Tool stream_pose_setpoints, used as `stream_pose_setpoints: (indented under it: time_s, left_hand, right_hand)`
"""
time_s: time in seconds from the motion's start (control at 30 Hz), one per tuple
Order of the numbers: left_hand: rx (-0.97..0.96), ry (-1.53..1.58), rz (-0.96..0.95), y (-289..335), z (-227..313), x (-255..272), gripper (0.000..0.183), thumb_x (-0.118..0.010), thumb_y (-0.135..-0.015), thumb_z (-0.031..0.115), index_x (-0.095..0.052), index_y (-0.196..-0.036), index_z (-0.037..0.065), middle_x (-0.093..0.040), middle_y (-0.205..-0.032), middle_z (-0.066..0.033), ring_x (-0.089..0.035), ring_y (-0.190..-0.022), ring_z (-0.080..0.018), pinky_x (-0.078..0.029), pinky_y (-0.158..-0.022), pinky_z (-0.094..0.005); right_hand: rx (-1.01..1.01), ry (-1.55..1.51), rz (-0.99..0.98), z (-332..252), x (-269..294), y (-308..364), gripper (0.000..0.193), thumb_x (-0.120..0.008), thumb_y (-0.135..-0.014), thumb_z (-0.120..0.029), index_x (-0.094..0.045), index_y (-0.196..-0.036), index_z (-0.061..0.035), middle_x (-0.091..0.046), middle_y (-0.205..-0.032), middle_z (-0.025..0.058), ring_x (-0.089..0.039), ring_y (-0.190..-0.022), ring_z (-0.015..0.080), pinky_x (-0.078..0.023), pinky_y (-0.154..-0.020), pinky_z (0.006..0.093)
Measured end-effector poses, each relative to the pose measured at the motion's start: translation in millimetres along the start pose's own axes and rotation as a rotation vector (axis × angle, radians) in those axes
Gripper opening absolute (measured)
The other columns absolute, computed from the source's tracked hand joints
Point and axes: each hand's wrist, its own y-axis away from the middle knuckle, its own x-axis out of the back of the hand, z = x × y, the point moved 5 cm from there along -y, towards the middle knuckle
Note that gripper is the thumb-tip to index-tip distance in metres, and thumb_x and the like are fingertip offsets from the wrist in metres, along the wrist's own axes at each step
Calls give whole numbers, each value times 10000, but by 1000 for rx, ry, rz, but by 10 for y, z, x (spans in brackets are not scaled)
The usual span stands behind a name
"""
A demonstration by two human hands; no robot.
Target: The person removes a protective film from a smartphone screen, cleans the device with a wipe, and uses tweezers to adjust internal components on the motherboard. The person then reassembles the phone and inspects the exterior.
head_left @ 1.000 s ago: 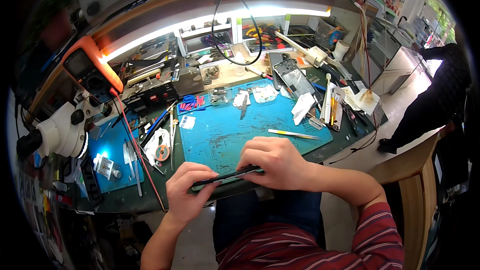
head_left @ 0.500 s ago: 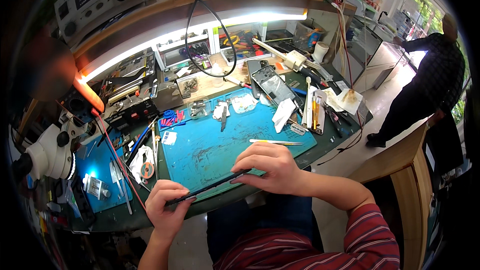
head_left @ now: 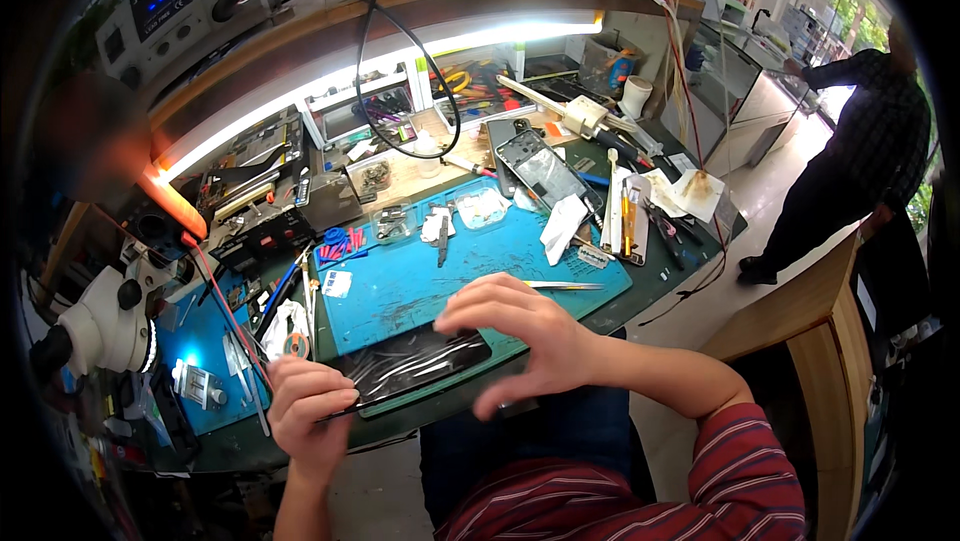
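A thin, glossy black phone screen (head_left: 415,369) is tilted over the front edge of the blue work mat (head_left: 385,291), with light streaks on its face. My left hand (head_left: 308,409) pinches its left end between thumb and fingers. At the other end, my right hand (head_left: 540,336) is open, thumb and fingers spread wide, slightly smeared by motion. Its fingertips are close to the screen's upper right corner; whether they touch cannot be made out. Partly behind the right hand lies a pair of tweezers (head_left: 568,286) on the mat.
An opened phone housing (head_left: 545,173) leans at the mat's far right, near a white tissue (head_left: 563,231) and a razor blade (head_left: 592,258). Clear parts boxes (head_left: 393,223) line the back. A white microscope (head_left: 95,321) stands left. A person (head_left: 850,151) stands beyond a wooden cabinet (head_left: 800,331).
The phone screen has turned from edge-on to showing its glossy face. My right hand has come off its right end and spread open; my left hand still holds it, slightly further left.
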Motion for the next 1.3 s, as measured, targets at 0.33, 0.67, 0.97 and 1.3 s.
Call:
stream_pose_setpoints:
  time_s: [0.33, 0.67, 0.97, 1.3]
  left_hand:
    - [-43, -28, -448, -638, 49, -9, 212, -863, -713, 148, -816, -918, 177, -647, -1318, -38, -571, -1223, -264, -347, -1149, -481]
    - [852, 1077, 46, 38, 130, -717, 546, -506, -1144, 312, -463, -1519, -82, -623, -1424, -178, -644, -1293, -271, -550, -1076, -443]
    - [944, 1280, 132, 127, 210, -810, 426, -556, -1119, 163, -517, -1460, -89, -663, -1376, -191, -686, -1238, -279, -563, -1108, -446]
    - [1021, 1408, 187, 166, 160, -791, 384, -627, -1072, 88, -580, -1414, -80, -705, -1314, -189, -720, -1182, -268, -601, -1062, -409]
  right_hand:
    - [-720, -1321, -438, 134, -613, 52, 488, -730, -1014, -128, -555, -1444, 23, -730, -1241, 70, -693, -1066, 125, -557, -940, 288]
    - [-554, -986, 355, 71, -144, -368, 387, -735, -1010, -103, -577, -1333, 39, -758, -1137, 108, -723, -985, 116, -599, -853, 267]
    - [-562, -843, 378, 113, -191, -314, 404, -747, -1012, -131, -582, -1338, 40, -765, -1121, 95, -722, -978, 102, -596, -846, 255]
    - [-550, -821, 326, 114, -233, -323, 398, -717, -1036, -143, -579, -1352, 56, -765, -1136, 103, -716, -998, 98, -593, -858, 249]
